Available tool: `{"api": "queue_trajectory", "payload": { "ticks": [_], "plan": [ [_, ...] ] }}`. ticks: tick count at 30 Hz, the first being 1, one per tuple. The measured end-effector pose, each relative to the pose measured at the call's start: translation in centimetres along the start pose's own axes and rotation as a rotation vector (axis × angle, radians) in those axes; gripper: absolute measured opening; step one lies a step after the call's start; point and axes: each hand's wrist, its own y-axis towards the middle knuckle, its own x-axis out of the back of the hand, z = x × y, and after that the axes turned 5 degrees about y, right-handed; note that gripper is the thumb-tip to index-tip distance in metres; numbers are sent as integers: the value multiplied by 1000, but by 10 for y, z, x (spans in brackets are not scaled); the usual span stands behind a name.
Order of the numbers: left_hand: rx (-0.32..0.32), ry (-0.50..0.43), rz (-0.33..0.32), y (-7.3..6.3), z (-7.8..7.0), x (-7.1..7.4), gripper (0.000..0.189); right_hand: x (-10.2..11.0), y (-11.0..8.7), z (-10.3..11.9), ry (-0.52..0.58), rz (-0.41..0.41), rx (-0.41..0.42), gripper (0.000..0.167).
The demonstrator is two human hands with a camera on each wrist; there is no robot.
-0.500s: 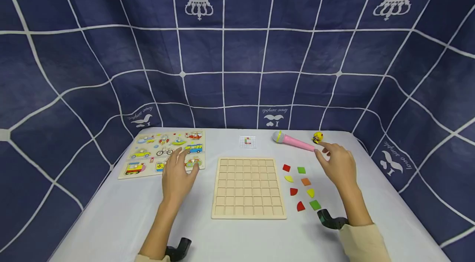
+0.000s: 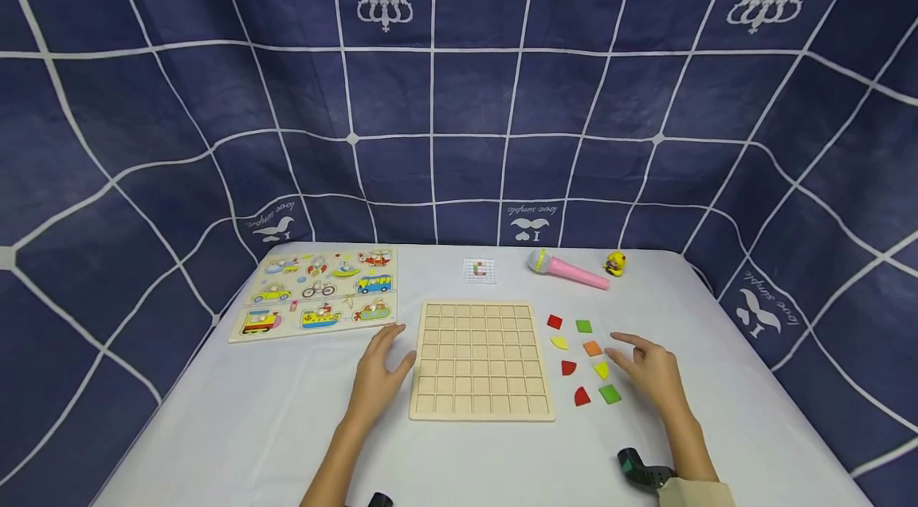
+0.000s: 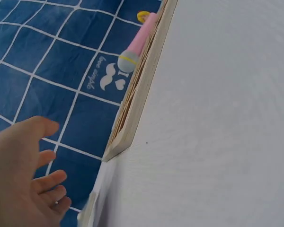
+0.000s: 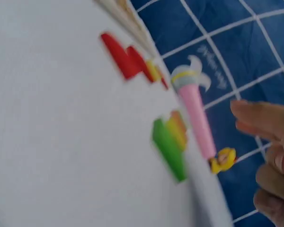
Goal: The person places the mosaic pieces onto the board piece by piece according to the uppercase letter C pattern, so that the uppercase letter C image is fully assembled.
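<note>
A wooden grid board (image 2: 482, 361) with bare square cells lies in the middle of the white table. My left hand (image 2: 378, 379) hovers beside its left edge, fingers apart and holding nothing; the left wrist view shows that hand (image 3: 28, 175) with relaxed fingers. Right of the board lie several flat pieces: a red square (image 2: 555, 321), a green square (image 2: 584, 326), an orange square (image 2: 592, 347), a yellow petal shape (image 2: 559, 342) and red quarter rounds (image 2: 582, 396). My right hand (image 2: 651, 375) is just right of these, thumb and index finger apart with nothing between them.
A vehicle picture puzzle (image 2: 319, 292) lies at the back left. Behind the board is a small pattern card (image 2: 479, 270). A pink toy microphone (image 2: 570, 271) and a small yellow figure (image 2: 614, 264) are at the back right. A dark checked curtain (image 2: 473, 92) hangs behind the table.
My left hand has moved right, away from the picture puzzle to the board's left side. The right hand has come back from the yellow figure towards the coloured pieces.
</note>
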Motion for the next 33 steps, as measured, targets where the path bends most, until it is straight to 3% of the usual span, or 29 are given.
{"api": "queue_trajectory", "payload": {
  "ticks": [6,11,14,22,33],
  "plan": [
    [-44,-9,178,-6,11,-7,75,-14,-2,-26,68,122,-12,43],
    [-64,-17,322,-10,14,-7,94,-18,-2,-31,72,153,13,49],
    [-72,26,379,-12,16,-8,102,-16,-3,-30,62,177,9,51],
    [-126,151,423,-17,14,-9,105,-11,-10,-32,50,191,-15,47],
    [-138,191,427,-17,12,-8,105,-12,-8,-34,66,194,26,39]
  ]
}}
